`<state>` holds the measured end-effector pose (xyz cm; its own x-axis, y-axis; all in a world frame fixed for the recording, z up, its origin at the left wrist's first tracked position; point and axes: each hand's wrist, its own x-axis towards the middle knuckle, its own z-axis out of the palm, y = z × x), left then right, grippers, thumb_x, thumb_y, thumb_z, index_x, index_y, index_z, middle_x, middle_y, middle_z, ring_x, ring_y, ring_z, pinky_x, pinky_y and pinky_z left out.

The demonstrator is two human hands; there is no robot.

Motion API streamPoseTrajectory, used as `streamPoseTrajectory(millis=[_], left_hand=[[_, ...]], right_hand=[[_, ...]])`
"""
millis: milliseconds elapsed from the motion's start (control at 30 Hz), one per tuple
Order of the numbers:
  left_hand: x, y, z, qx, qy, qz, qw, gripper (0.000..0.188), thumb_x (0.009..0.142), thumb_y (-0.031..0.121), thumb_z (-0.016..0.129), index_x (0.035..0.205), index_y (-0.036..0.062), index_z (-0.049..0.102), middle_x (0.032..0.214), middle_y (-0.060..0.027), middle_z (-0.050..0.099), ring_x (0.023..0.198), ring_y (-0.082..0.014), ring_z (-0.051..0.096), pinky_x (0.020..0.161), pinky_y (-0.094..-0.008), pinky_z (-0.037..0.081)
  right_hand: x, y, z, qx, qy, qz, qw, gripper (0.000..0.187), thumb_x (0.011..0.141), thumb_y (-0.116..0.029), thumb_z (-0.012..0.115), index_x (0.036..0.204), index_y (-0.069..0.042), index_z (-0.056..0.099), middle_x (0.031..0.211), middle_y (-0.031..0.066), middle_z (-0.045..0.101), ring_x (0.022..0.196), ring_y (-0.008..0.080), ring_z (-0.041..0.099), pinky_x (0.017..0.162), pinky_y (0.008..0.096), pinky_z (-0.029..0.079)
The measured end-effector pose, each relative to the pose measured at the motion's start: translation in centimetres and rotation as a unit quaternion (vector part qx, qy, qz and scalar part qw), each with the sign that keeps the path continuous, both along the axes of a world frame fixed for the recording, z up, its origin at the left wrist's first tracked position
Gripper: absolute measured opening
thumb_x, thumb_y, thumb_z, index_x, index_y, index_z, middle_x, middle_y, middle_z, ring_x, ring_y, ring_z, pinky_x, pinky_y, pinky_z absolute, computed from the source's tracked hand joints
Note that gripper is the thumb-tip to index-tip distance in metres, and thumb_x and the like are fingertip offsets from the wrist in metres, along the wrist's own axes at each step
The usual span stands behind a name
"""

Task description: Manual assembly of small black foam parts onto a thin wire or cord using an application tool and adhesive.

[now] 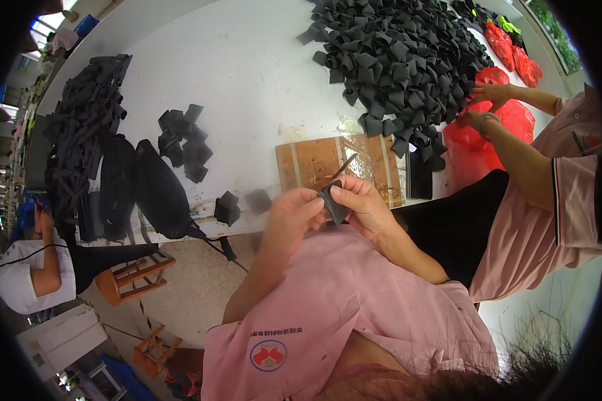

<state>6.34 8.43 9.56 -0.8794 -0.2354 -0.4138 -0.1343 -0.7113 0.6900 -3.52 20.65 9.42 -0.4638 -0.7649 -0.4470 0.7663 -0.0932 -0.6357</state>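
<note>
A small black folded piece of fabric-like material (337, 211) is held up in front of my chest, at the table's near edge. My right hand (364, 206) pinches it, the thumb lying on its upper part. On its other side, my left hand (295, 210) has its fingers curled and grips the piece's left edge. Just beyond the hands lies a brown wooden board (304, 160) with pale strips and a glossy patch. A thin dark stick-like tool (344, 166) rests on that board; its lower end is partly hidden behind my fingers.
A big heap of black folded pieces (401, 60) covers the far right. Black strips (87, 100) and dark pouches (159, 190) lie left, near loose pieces (184, 144). A co-worker's hands (491, 97) touch a red plastic bag (515, 123). Wooden stools (137, 275) stand below left.
</note>
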Motion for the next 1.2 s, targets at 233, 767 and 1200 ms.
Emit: streamPoseTrajectory(millis=[233,767,1200], left_hand=[[0.0,1.0,0.5,-0.332,-0.023,0.081,0.94,0.006,0.074,0.004,0.061,0.075,-0.0015,0.058,0.064,-0.0022,0.056,0.057,-0.0061,0.049,0.052,-0.0195,0.039],[-2.2,2.2,0.9,-0.202,-0.047,0.111,0.972,0.015,0.073,-0.006,0.054,0.087,-0.0008,0.051,0.067,-0.0028,0.054,0.045,-0.0013,0.041,0.037,-0.0155,0.029],[-3.5,2.1,0.9,-0.2,-0.004,0.106,0.974,0.015,0.075,-0.009,0.044,0.088,-0.0011,0.047,0.078,-0.0102,0.055,0.037,-0.003,0.036,0.034,-0.0174,0.026]], right_hand=[[0.4,0.6,1.5,0.094,0.608,-0.06,0.786,0.019,0.071,-0.007,0.065,0.084,0.001,0.055,0.077,0.0069,0.05,0.062,0.0145,0.051,0.052,0.0246,0.042],[0.6,0.1,-0.2,0.167,0.651,-0.131,0.729,0.006,0.07,0.002,0.057,0.076,0.002,0.056,0.067,0.0087,0.051,0.057,0.0204,0.052,0.051,0.0276,0.042],[-2.3,1.3,1.6,-0.016,0.01,0.043,0.999,0.016,0.082,-0.021,0.056,0.074,-0.007,0.054,0.06,-0.0064,0.04,0.051,0.0043,0.031,0.044,0.0189,0.024]])
